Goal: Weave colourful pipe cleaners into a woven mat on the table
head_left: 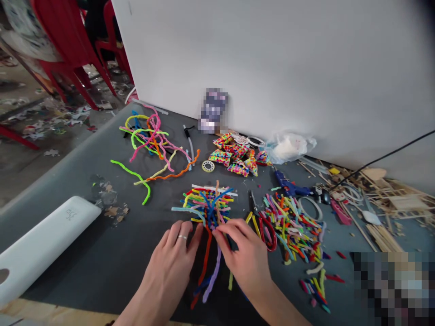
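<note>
A woven patch of colourful pipe cleaners (210, 203) lies flat on the dark table, with long loose ends, orange and lilac among them, trailing toward me. My left hand (175, 253) is at the patch's lower left edge, fingers curled and thumb against the strands. At the lower right edge, my right hand (246, 253) pinches a pipe cleaner between thumb and forefinger; the fingertips partly hide which strand. Scissors (267, 231) with red and yellow handles lie just right of the patch. Beyond them is a heap of short cut pipe-cleaner pieces (294, 226).
Long pipe cleaners (152, 131) lie tangled at the back left. Several small woven pouches (238, 156) sit behind the patch. A blue glue gun (288, 183) with a black cord, wooden sticks (384, 235) and a plastic bag (288, 147) are at right. A long white device (50, 244) is at left.
</note>
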{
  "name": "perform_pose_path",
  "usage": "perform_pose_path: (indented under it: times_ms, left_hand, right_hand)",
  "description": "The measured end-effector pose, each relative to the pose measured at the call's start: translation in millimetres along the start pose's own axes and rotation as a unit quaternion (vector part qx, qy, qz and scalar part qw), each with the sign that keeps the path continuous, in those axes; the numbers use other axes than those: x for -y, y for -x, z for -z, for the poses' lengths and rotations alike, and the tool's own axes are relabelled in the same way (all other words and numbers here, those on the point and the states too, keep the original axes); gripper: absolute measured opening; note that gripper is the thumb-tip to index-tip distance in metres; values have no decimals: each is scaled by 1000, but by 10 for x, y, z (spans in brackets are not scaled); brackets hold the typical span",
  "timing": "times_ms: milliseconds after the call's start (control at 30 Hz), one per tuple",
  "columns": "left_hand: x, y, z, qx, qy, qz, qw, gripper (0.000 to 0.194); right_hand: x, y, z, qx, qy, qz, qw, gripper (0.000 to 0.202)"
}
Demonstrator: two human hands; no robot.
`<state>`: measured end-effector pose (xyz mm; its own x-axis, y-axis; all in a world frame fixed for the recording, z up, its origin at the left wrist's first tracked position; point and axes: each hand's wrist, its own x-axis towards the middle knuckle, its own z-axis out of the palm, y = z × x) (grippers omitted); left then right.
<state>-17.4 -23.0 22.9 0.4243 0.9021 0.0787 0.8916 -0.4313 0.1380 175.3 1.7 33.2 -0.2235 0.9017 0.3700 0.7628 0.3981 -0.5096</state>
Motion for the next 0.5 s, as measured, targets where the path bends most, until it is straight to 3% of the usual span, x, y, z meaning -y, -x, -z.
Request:
perform_pose_path:
  times_ms: [300, 500]
  left_hand:
    - [-150, 3, -20, -46, 4, -145, 988, 68]
    - [-143, -6, -118, -14, -8, -134, 991, 67]
  right_hand:
    - [26, 324, 54, 9, 36, 47, 998, 23]
    - [53, 541, 28, 6, 51, 69, 996, 39]
